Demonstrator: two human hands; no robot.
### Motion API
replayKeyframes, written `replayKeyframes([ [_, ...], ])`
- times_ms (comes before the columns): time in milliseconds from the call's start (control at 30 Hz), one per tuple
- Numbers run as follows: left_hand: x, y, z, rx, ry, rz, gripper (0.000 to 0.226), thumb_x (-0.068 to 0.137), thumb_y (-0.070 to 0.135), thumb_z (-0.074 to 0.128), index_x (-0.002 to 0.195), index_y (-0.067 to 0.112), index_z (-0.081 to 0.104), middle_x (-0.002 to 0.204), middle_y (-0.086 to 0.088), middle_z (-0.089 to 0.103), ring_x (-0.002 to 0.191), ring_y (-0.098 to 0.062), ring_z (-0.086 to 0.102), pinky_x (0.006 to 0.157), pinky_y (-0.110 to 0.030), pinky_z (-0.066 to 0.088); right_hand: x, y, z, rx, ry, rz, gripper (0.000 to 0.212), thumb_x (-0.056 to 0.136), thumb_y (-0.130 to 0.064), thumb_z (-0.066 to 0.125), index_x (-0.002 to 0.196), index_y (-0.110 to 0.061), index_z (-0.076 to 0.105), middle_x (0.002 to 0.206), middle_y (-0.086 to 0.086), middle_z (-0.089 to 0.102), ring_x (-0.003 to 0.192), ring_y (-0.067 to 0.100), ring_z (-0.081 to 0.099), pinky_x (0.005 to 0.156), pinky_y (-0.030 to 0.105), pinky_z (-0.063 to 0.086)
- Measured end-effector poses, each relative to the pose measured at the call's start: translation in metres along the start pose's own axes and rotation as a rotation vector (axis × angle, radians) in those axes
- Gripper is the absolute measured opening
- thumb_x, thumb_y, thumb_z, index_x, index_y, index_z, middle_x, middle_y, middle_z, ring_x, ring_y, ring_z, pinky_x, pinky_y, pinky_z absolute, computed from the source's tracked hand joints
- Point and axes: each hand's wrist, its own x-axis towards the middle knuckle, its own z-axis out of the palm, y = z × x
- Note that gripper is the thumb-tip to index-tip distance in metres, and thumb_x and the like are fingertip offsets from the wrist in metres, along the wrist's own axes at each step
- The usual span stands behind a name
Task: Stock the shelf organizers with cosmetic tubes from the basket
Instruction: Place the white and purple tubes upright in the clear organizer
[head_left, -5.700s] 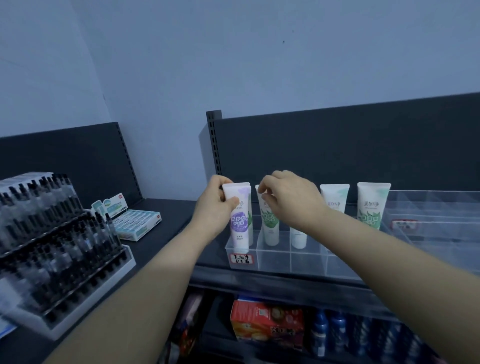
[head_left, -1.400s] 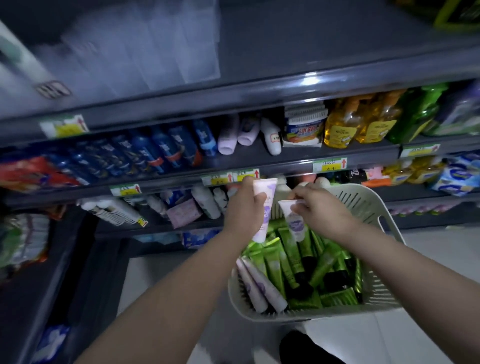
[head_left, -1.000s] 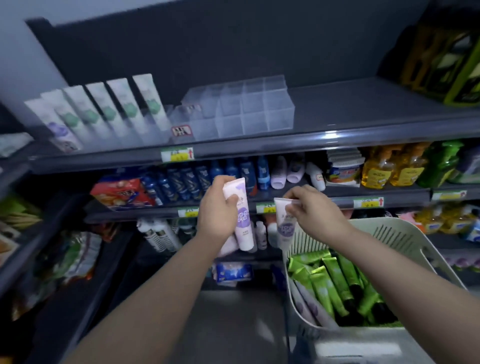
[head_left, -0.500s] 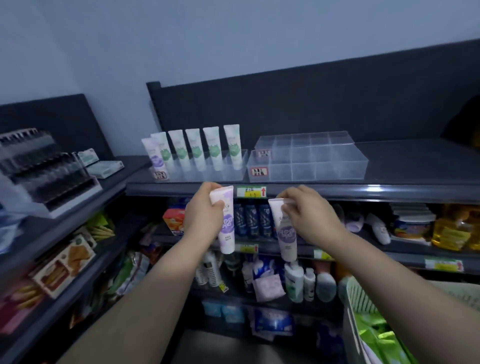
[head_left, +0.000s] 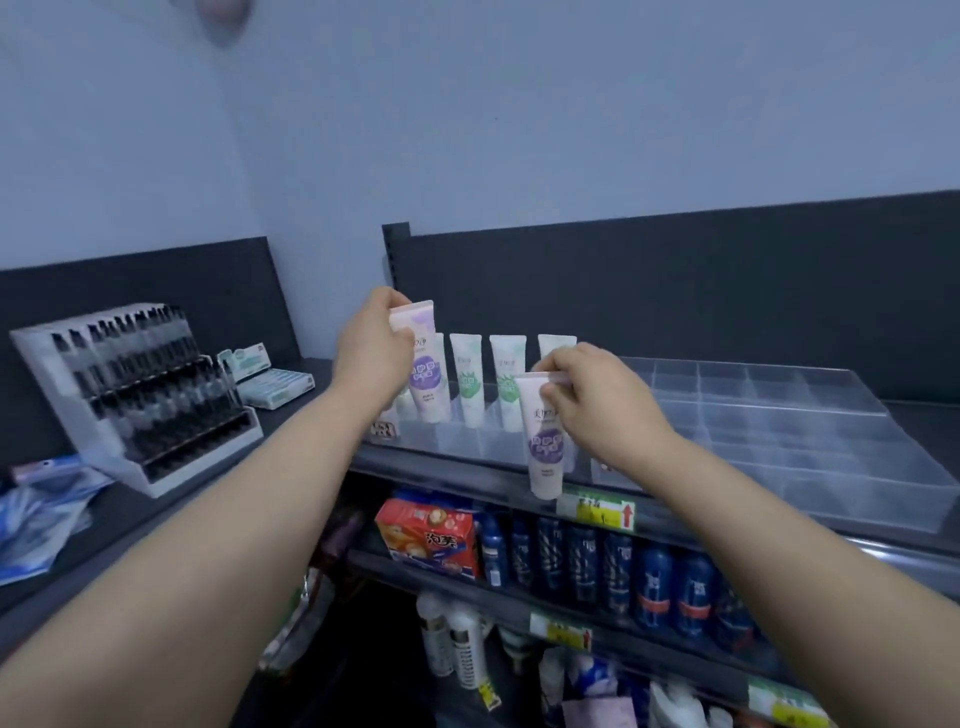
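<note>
the left hand (head_left: 371, 358) gripped a purple-label tube (head_left: 428, 376) by its crimped top, over the left end of the clear organizer (head_left: 467, 441), beside the green-label tubes (head_left: 467, 379) standing in it. the right hand (head_left: 602, 410) pinched a second purple tube (head_left: 545, 452), which hung past the shelf edge (head_left: 447, 475). the front compartments lay open. the left hand hid the leftmost slots.

A white stepped display rack (head_left: 140, 389) stands on the left shelf (head_left: 156, 519), filled with rows of small dark bottles. Flat white-and-teal boxes (head_left: 272, 382) lie to its right, further back. Blue packets (head_left: 36, 514) lie at the far left edge. One level lower, a red-orange carton (head_left: 428, 538) stands just beside a row of dark blue bottles (head_left: 597, 566). A yellow-green price label (head_left: 597, 512) with a red arrow sits above them. White bottles (head_left: 457, 649) stand lower still.
</note>
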Motion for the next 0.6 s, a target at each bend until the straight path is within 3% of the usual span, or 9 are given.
replayKeyframes([
  [300,0.063,-0.044,0.037,0.08,-0.13,0.08,0.029,0.084,-0.004,0.043,0.095,0.022,0.048,0.093,0.001,0.058,0.082,-0.021,0.054,0.065,-0.031,0.039,0.063,-0.01,0.032,-0.017,0.057,0.05,0.017,0.092,-0.021,0.051,0.104,-0.026,0.061,0.102,-0.007,0.057,0.1,0.018,0.053,0.084,0.039,0.046],
  [600,0.092,-0.081,0.071,0.275,-0.528,0.157,0.03,0.082,-0.007,0.04,0.098,0.016,0.048,0.093,-0.005,0.059,0.083,-0.025,0.056,0.063,-0.034,0.046,0.112,-0.031,0.072,-0.105,0.131,0.104,0.018,0.094,-0.023,0.049,0.108,-0.025,0.06,0.107,-0.006,0.058,0.101,0.019,0.054,0.075,0.033,0.043],
])
